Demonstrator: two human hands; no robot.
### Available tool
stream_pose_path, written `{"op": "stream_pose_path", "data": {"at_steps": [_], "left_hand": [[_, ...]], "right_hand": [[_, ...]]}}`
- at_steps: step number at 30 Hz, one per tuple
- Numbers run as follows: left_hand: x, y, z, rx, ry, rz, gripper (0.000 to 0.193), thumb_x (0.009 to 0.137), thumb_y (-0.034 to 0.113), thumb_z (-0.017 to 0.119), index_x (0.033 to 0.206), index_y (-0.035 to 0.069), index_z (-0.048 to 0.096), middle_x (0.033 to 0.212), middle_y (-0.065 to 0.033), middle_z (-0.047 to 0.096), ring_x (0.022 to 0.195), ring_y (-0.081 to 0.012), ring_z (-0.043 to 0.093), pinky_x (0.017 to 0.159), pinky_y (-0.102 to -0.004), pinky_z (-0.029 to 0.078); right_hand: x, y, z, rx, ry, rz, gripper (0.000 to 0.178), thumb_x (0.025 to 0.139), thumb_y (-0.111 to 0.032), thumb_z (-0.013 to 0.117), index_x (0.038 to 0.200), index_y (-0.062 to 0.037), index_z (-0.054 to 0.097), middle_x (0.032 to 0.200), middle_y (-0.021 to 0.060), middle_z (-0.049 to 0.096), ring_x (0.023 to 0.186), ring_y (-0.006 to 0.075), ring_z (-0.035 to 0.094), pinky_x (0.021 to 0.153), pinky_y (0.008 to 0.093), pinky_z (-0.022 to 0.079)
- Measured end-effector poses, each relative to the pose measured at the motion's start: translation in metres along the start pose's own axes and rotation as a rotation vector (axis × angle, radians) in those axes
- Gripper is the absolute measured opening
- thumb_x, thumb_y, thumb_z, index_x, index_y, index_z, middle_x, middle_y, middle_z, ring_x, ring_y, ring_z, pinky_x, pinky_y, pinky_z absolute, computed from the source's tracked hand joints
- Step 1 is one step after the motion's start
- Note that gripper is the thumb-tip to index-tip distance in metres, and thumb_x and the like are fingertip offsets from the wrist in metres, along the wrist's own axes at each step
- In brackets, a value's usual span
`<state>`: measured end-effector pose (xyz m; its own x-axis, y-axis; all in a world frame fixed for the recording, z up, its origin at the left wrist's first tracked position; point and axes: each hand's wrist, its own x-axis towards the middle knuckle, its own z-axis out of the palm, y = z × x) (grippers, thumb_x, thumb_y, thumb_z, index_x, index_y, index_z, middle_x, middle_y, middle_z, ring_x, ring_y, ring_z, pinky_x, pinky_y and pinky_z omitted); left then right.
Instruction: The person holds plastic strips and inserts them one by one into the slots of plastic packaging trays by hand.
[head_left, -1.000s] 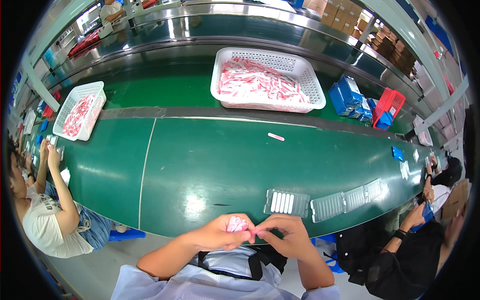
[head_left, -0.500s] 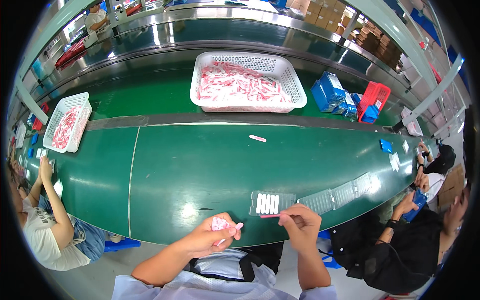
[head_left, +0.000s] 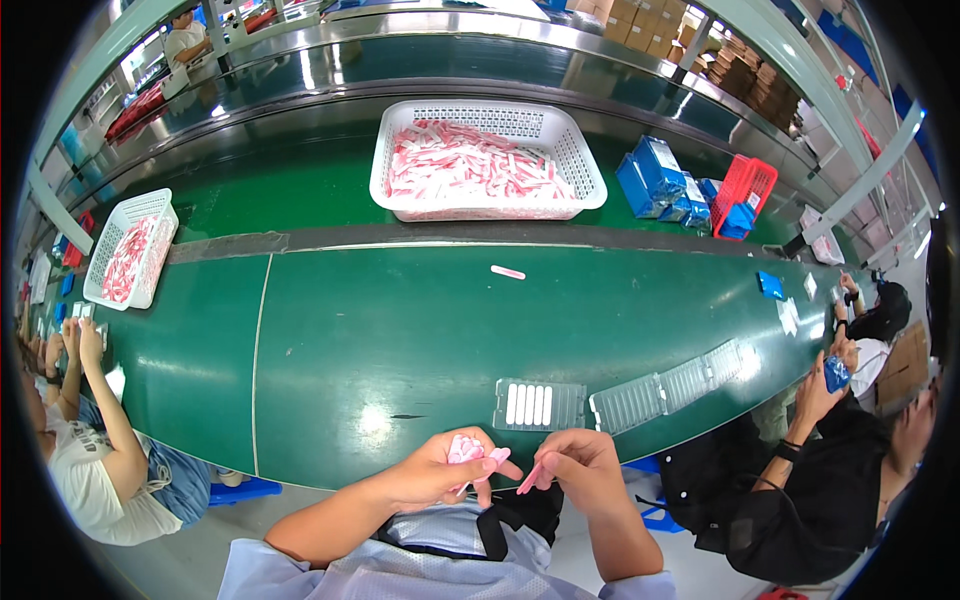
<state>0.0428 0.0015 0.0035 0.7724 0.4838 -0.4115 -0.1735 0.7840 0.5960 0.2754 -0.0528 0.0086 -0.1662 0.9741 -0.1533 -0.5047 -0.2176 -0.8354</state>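
Note:
My left hand [head_left: 455,467] is curled around a bunch of small flat pink-and-white strips [head_left: 465,450] with rounded ends, rather like mini nail files. Close beside it, my right hand [head_left: 580,470] pinches a pink strip [head_left: 530,479], tilted with its free end toward the left fingers. Just beyond my hands lies a clear plastic tray [head_left: 568,407] with slots. Several white strips [head_left: 528,405] stand side by side in its left part. Farther off, a single pink strip [head_left: 508,272] rests on the green table [head_left: 400,320].
A white basket [head_left: 490,207] heaped with strips stands at the back. More clear trays [head_left: 630,403] run off to the right. Blue packs [head_left: 655,175] and a red basket [head_left: 745,190] are back right; another white basket [head_left: 150,262] is left. People work on both sides.
My right hand has drawn back from over the tray's near edge toward my left hand, its strip now tilted. The left hand has shifted slightly right, its fingers spreading some.

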Motion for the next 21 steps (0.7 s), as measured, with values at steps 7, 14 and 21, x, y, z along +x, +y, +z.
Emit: {"op": "stream_pose_path", "data": {"at_steps": [7,14,21], "left_hand": [[0.0,-0.001,-0.002,-0.018,-0.074,-0.007,0.019,0.1,0.024,0.066,0.096,0.008,0.056,0.099,-0.013,0.071,0.067,-0.0114,0.068,0.041,-0.0192,0.03],[0.003,-0.005,-0.005,0.001,-0.058,0.076,0.019,0.099,0.022,0.066,0.098,0.007,0.055,0.096,-0.0115,0.071,0.068,-0.0115,0.068,0.042,-0.0183,0.031],[0.007,-0.005,0.001,0.176,0.154,0.229,0.016,0.1,0.019,0.064,0.1,0.006,0.054,0.093,-0.0093,0.072,0.068,-0.0097,0.068,0.045,-0.0193,0.037]], "right_hand": [[0.008,0.007,0.005,-0.663,0.017,-0.253,0.011,0.093,0.002,0.069,0.102,0.007,0.07,0.084,0.0099,0.07,0.073,0.0112,0.064,0.065,0.0243,0.05],[0.011,0.012,0.01,-0.398,-0.007,-0.07,0.008,0.094,0.001,0.067,0.101,0.0052,0.067,0.09,0.0084,0.07,0.079,0.0104,0.064,0.07,0.025,0.052],[0.019,0.029,0.027,-0.555,0.112,-0.227,0.006,0.099,-0.002,0.059,0.1,0.0023,0.063,0.099,0.009,0.067,0.087,0.0135,0.067,0.074,0.0269,0.056]]}}
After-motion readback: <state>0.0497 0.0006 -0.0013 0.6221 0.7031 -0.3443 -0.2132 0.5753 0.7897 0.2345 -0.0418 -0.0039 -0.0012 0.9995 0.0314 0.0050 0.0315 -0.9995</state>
